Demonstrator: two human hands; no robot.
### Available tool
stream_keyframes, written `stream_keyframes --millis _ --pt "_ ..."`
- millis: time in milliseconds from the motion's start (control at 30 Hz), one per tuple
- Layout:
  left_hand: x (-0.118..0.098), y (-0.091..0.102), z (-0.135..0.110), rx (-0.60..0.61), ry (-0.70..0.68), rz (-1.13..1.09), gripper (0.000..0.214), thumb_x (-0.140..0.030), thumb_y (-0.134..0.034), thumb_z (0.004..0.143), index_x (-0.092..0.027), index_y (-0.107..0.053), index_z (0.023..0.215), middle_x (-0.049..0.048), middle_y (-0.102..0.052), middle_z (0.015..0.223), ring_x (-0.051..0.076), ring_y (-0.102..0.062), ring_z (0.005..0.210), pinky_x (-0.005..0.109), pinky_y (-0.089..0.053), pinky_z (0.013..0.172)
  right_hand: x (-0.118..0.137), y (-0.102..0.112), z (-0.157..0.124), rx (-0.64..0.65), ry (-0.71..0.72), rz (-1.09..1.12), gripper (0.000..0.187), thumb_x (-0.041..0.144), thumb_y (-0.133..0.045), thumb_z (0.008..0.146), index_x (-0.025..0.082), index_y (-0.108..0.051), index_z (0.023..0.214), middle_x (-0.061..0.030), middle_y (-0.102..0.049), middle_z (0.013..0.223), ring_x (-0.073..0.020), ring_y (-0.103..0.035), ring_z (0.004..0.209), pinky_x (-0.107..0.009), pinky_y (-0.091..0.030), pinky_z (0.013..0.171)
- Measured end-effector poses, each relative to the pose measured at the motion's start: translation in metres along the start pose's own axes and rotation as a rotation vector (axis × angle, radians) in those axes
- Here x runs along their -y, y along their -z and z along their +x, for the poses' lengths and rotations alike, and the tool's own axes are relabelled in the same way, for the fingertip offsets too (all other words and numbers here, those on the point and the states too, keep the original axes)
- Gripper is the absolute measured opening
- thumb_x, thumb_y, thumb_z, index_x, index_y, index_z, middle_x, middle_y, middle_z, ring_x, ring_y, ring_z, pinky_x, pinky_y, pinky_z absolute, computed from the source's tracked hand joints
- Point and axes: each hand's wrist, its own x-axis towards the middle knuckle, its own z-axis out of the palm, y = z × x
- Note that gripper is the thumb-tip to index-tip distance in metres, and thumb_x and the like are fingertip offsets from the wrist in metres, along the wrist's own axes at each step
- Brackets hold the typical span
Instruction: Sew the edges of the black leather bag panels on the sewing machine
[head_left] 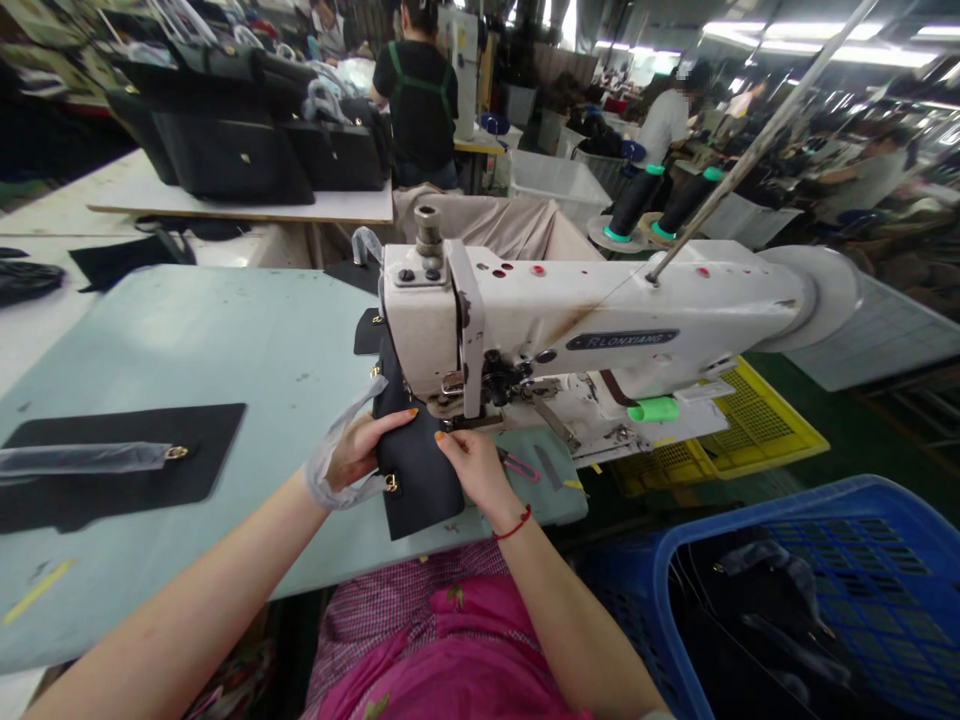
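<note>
A black bag panel point(418, 470) with small gold rings lies under the head of a white sewing machine point(555, 320). My left hand point(360, 450) grips the panel's left edge, fingers curled round it, a clear plastic wrap looped over the wrist. My right hand point(472, 465) presses on the panel's right side close to the needle area, fingers bent on the fabric.
Another black panel point(120, 465) with a plastic-wrapped strap lies at the left of the pale green table point(225, 350). A blue crate point(810, 590) with black pieces stands at the right, a yellow tray point(750, 420) behind it. Black bags and other workers are farther back.
</note>
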Motion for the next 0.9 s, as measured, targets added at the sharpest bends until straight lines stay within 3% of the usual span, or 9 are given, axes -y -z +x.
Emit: stream_keyframes --millis 300,433,567,767,900 --pt "-0.003 0.007 0.001 0.081 -0.01 0.111 0.036 -0.045 -0.064 0.079 -0.017 -0.068 0.101 0.0125 -0.075 0.09 0.038 -0.068 0.1 0.049 -0.055 0.085 -0.002 -0.002 -0.001 -0.023 -0.005 -0.043 0.045 0.049 -0.05 0.088 0.016 -0.053 0.058 0.0013 -0.045 0.055 -0.011 -0.037 0.056 -0.024 -0.024 0.051" --pt "0.0 0.006 0.004 0.059 -0.071 0.073 0.042 -0.046 -0.065 0.077 -0.018 -0.066 0.109 0.0152 -0.074 0.104 0.037 -0.065 0.107 0.048 -0.054 0.09 0.0 -0.003 -0.003 -0.052 0.017 -0.118 0.044 0.046 -0.049 0.091 0.016 -0.056 0.06 0.0004 -0.05 0.056 -0.0115 -0.04 0.055 -0.024 -0.026 0.053" --pt "0.008 0.002 0.004 0.001 -0.071 0.053 0.057 -0.047 -0.064 0.077 -0.017 -0.056 0.124 0.0167 -0.068 0.119 0.039 -0.058 0.119 0.048 -0.052 0.095 0.003 0.003 -0.003 -0.036 0.07 -0.162 0.034 0.038 -0.048 0.094 0.015 -0.065 0.075 -0.0031 -0.063 0.069 -0.0134 -0.052 0.063 -0.024 -0.031 0.057" --pt "0.028 -0.033 -0.014 -0.088 -0.175 -0.017 0.067 -0.049 -0.049 0.085 -0.018 -0.036 0.143 0.0122 -0.054 0.141 0.038 -0.049 0.129 0.048 -0.052 0.097 0.029 0.034 0.006 0.121 0.055 -0.472 0.029 0.032 -0.053 0.093 0.018 -0.07 0.075 -0.0068 -0.071 0.077 -0.0161 -0.06 0.068 -0.026 -0.031 0.058" --pt "0.035 -0.067 -0.025 -0.152 -0.122 -0.18 0.07 -0.047 -0.041 0.088 -0.018 -0.023 0.149 0.0095 -0.039 0.153 0.035 -0.043 0.135 0.045 -0.054 0.097 0.047 0.047 0.01 0.074 0.016 -0.71 0.026 0.035 -0.056 0.091 0.02 -0.074 0.08 -0.0097 -0.073 0.084 -0.0198 -0.064 0.075 -0.028 -0.03 0.058"
